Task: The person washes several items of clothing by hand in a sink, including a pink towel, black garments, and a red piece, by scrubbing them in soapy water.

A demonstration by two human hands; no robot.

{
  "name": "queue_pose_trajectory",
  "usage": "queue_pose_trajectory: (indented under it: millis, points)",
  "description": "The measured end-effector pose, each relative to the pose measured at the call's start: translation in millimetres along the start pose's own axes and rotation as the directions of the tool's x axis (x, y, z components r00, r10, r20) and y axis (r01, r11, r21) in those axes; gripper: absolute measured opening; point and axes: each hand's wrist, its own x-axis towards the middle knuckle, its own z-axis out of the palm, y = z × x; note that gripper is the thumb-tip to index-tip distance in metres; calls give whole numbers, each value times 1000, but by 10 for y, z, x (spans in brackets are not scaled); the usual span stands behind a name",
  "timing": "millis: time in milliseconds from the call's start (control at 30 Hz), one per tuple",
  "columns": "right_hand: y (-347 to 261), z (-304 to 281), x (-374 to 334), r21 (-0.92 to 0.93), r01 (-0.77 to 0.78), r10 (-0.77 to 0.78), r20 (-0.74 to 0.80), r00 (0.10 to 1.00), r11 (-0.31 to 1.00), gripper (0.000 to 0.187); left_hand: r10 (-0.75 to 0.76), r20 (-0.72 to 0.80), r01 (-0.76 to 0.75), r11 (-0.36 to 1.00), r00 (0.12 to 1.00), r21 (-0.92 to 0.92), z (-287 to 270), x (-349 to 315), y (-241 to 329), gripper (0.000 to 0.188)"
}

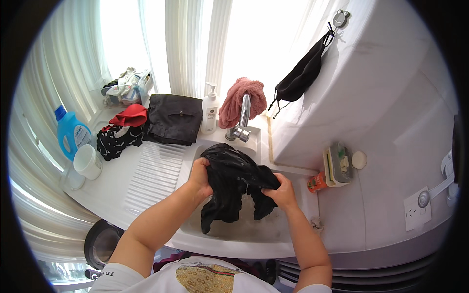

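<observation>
A wet black garment (234, 168) hangs between my two hands over the sink (229, 240). My left hand (200, 178) is closed on its left edge, and my right hand (281, 192) grips the right edge. Two dark ends of the cloth droop toward the murky, greyish water (264, 227) in the basin; whether they touch it is hard to tell. What kind of garment it is does not show. Behind it stands a chrome tap (239, 132) with a pink towel (242, 100) draped around it.
Left of the basin lies a ribbed washboard (155, 178). Folded dark trousers (175, 119), red cloth (131, 116), a pump bottle (210, 110), a white tub (88, 162) and a blue detergent bottle (73, 132) line the counter. A wall corner (293, 141) juts in at right, near an orange can (316, 182).
</observation>
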Motion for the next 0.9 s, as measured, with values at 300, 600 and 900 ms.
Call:
queue_pose_trajectory:
  millis: [300,600,900]
  points:
    - [536,554,13,-835,-20,531,332,780,550,63,-162,-88,71,-104,983,992,-918,625,136,59]
    - [928,1557,162,-672,261,213,536,817,693,105,325,-217,356,-467,920,809,-1488,564,-814,82]
    - [1503,1883,234,-531,233,-2,399,917,815,80,350,18,201,-579,937,790,-1944,1076,-968,64]
